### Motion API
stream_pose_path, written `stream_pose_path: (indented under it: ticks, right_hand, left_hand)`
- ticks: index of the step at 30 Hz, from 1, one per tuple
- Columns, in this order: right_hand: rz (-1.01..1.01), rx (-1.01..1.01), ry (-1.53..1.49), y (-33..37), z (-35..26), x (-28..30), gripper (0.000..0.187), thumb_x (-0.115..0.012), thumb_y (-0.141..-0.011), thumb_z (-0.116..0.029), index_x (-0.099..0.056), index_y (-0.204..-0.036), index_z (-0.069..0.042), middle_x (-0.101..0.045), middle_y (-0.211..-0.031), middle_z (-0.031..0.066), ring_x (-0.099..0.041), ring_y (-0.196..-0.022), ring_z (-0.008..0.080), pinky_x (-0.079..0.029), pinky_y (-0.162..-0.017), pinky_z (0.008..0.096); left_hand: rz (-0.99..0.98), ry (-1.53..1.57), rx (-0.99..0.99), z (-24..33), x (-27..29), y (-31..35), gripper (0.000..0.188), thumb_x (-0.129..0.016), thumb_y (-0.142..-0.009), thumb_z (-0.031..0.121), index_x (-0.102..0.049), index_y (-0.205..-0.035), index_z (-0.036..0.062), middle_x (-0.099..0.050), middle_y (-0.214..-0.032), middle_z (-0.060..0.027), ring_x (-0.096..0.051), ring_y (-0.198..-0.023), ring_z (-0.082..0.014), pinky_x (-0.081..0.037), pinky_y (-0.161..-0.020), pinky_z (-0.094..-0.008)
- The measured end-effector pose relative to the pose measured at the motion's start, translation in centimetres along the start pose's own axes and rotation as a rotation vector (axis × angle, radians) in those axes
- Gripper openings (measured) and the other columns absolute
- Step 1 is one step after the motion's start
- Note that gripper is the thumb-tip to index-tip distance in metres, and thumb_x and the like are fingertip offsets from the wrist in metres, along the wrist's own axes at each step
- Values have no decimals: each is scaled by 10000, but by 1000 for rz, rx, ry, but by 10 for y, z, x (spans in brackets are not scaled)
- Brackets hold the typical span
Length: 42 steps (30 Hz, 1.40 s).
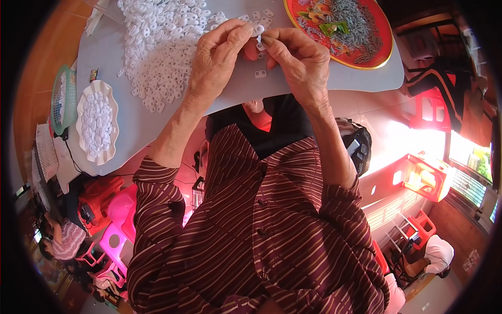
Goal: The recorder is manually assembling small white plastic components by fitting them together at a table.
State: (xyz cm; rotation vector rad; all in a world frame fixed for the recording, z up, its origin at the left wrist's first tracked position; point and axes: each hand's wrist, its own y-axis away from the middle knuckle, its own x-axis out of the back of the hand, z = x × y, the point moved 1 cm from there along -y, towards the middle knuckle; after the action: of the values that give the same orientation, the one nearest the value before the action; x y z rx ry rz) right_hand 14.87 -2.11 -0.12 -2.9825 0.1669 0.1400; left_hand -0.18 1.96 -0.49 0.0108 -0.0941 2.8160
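Over the near edge of the grey table (361, 81), my two hands meet in front of me. My left hand (217, 55) pinches a small white plastic piece (258, 30) between thumb and fingertips. Just beside it, the fingers of my right hand (298, 57) close on another small white piece (260, 45); whether the two pieces are joined is too small to tell. To the left of my hands spreads a heap of white plastic pieces (157, 31). Flat ones with holes (162, 81) lie at its near side, and a few loose ones (260, 74) lie near my fingers.
A red gold-rimmed tray (383, 49) with small grey pieces (361, 26) stands at the right. At the left are a wavy white dish (115, 118) of white pieces and a green basket (56, 107). Red stools (426, 178) and other people (436, 254) are around the table.
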Motion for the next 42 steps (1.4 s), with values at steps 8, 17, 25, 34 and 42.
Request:
stream_pose_path:
  ticks: [8,17,25,34,42]
  right_hand:
    - [2,-2,-3,0,2,-1,92,-624,-846,-58,-629,-887,24,-612,-685,17,-516,-555,52,-409,-502,195]
    - [-4,20,22,1,3,0,75,-600,-847,-43,-611,-870,28,-604,-679,18,-525,-555,56,-414,-504,195]
    - [-20,32,78,-1,6,-2,77,-588,-850,-40,-609,-893,20,-595,-661,11,-528,-556,54,-423,-507,199]
    - [-117,288,475,-8,-1,-20,109,-616,-763,-46,-640,-866,-20,-640,-693,91,-618,-603,195,-482,-571,307]
    - [-186,484,846,-37,-17,-11,82,-614,-754,-116,-650,-810,-68,-614,-732,107,-611,-664,302,-487,-609,372]
  left_hand:
    - [5,-71,7,7,-4,4,238,-528,-928,230,-615,-934,8,-556,-699,7,-469,-669,-50,-369,-627,-186]
    - [22,-201,-3,14,-7,8,249,-531,-921,249,-608,-901,13,-560,-694,-1,-456,-644,-61,-368,-607,-200]
    - [91,283,23,8,-4,16,272,-530,-919,265,-597,-833,15,-538,-629,-7,-498,-626,-71,-400,-605,-210]
    - [316,298,-89,-5,2,47,255,-536,-909,244,-579,-763,39,-528,-631,4,-502,-645,-73,-391,-636,-215]
    - [345,546,-45,-8,7,45,221,-556,-898,207,-585,-775,25,-532,-633,-10,-531,-680,-96,-415,-659,-226]
